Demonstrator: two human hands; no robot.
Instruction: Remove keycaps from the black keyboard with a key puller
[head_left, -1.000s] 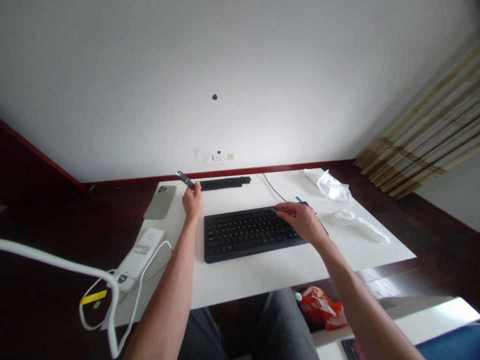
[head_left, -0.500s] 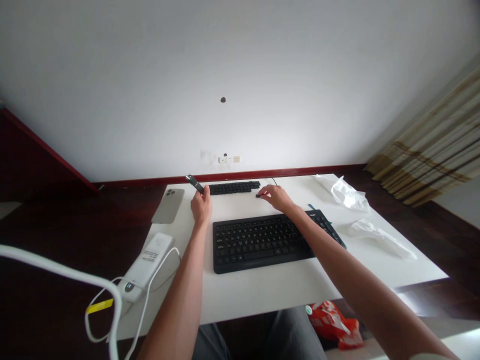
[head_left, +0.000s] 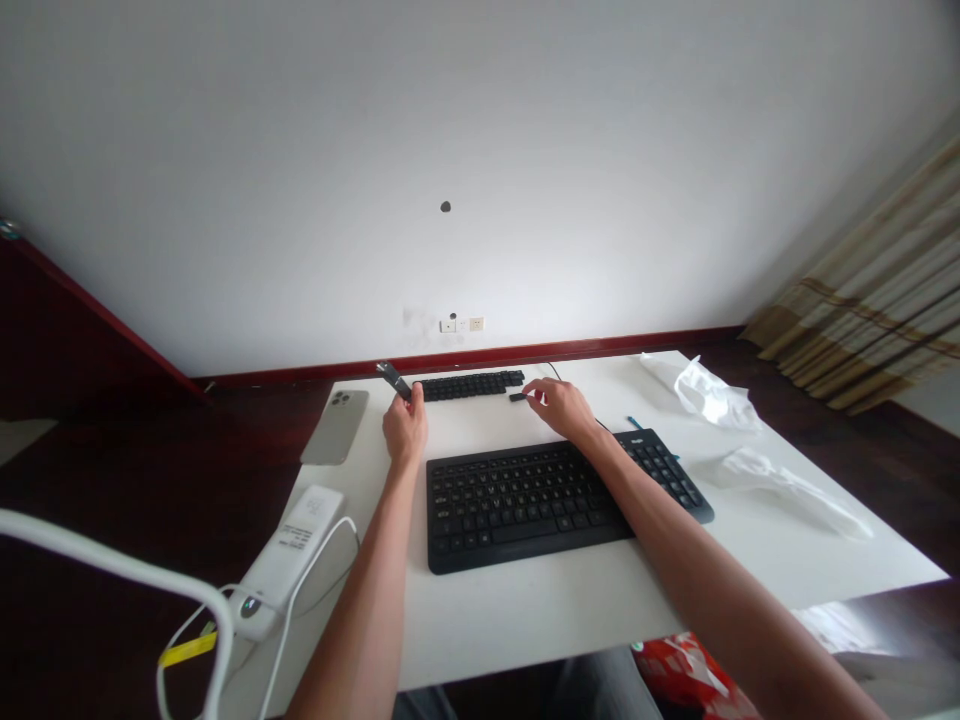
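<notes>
My left hand [head_left: 406, 424] is closed around a slim dark tool with a shiny metal end [head_left: 393, 379], held up at a slant; its exact kind is too small to tell. At the far side of the table, my right hand [head_left: 562, 408] pinches at a small black keycap [head_left: 517, 397] low over the surface. Just beyond it lie rows of loose black keycaps [head_left: 466, 386] with an uneven right end. A black keyboard [head_left: 517, 500] lies nearer me, its right part crossed by my right forearm.
A phone [head_left: 335, 428] lies face down at left. Nearer stands a white power bank [head_left: 289, 555] with a white cable [head_left: 289, 610]. Crumpled white wrapping [head_left: 712, 395] and another white sheet [head_left: 787, 490] lie at right. A thin blue stick [head_left: 634, 423] pokes out behind the keyboard.
The view has shifted slightly, so the table sits a little lower. My right hand has moved slightly, and more of the black keycap shows at its fingertips. The left hand keeps its hold.
</notes>
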